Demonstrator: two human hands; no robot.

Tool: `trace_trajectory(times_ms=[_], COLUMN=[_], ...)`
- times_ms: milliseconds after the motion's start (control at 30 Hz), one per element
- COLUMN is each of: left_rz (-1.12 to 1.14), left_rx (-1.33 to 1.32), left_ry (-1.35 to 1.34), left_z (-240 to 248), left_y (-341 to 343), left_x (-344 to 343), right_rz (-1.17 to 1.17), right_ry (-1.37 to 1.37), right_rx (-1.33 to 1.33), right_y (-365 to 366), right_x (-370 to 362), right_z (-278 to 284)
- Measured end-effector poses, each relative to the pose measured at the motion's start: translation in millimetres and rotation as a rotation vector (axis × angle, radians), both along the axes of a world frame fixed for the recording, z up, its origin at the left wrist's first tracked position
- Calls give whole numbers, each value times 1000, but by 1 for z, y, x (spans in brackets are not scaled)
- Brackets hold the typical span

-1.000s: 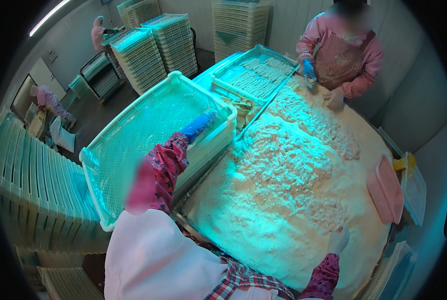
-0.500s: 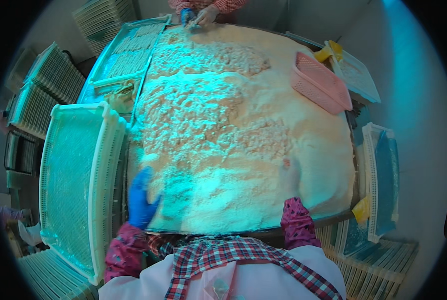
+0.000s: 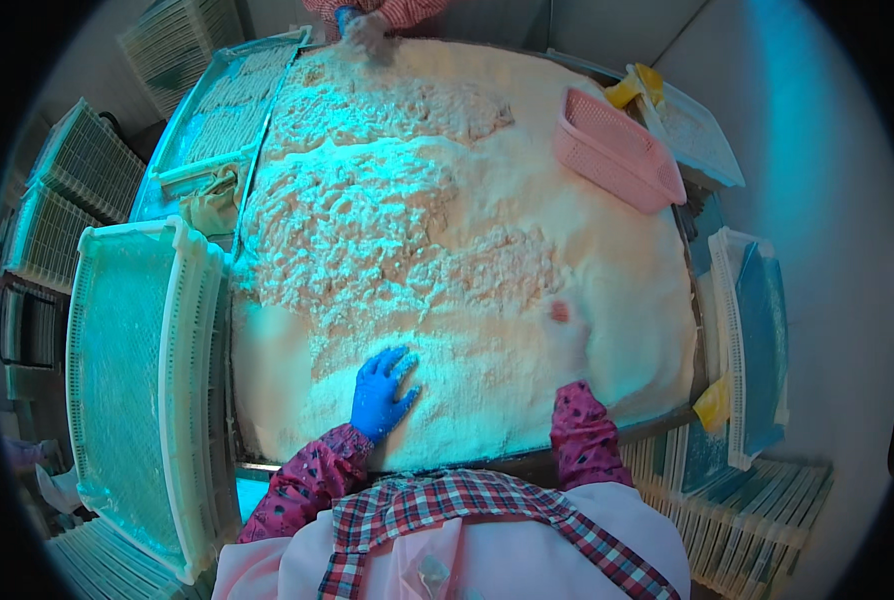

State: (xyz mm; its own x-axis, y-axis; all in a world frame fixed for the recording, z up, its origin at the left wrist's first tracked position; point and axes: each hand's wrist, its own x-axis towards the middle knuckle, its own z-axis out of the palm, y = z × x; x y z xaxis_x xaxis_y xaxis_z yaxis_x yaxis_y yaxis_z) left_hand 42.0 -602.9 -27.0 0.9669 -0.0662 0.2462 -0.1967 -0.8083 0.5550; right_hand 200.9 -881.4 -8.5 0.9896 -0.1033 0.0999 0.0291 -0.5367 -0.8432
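Since half a second ago our left hand (image 3: pixel 382 392) has moved from the desk's near left edge onto the white crumb heap (image 3: pixel 447 250), fingers spread flat, grasping nothing. Our right hand (image 3: pixel 565 330) presses into the crumbs near the near right edge; we cannot tell its grip under the coating. The heap fills the desk edge to edge. A white mesh tray (image 3: pixel 127 390) stands off the left edge, a pink basket (image 3: pixel 617 150) at the far right corner.
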Motion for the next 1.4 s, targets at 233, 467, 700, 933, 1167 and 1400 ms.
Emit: trace_trajectory(times_ms=[233, 467, 700, 933, 1167, 1400], left_rz=[5, -297, -267, 44, 155, 462], left_rx=[-97, -1, -97, -31, 40, -879], left_ry=[6, 21, 125, 141, 227, 93], left_z=[-3, -4, -19, -2, -15, -44], left_y=[14, -42, -37, 14, 33, 70], left_x=[4, 56, 56, 16, 4, 0], right_rz=[353, 183, -170, -124, -24, 728], right_ry=[190, -83, 50, -69, -115, 223], right_rx=[-56, -212, -330, 47, 348, -27], right_y=[15, 24, -13, -22, -18, 31], right_x=[-83, -36, 66, 70, 65, -36], right_z=[15, -4, -38, -51, 2, 10])
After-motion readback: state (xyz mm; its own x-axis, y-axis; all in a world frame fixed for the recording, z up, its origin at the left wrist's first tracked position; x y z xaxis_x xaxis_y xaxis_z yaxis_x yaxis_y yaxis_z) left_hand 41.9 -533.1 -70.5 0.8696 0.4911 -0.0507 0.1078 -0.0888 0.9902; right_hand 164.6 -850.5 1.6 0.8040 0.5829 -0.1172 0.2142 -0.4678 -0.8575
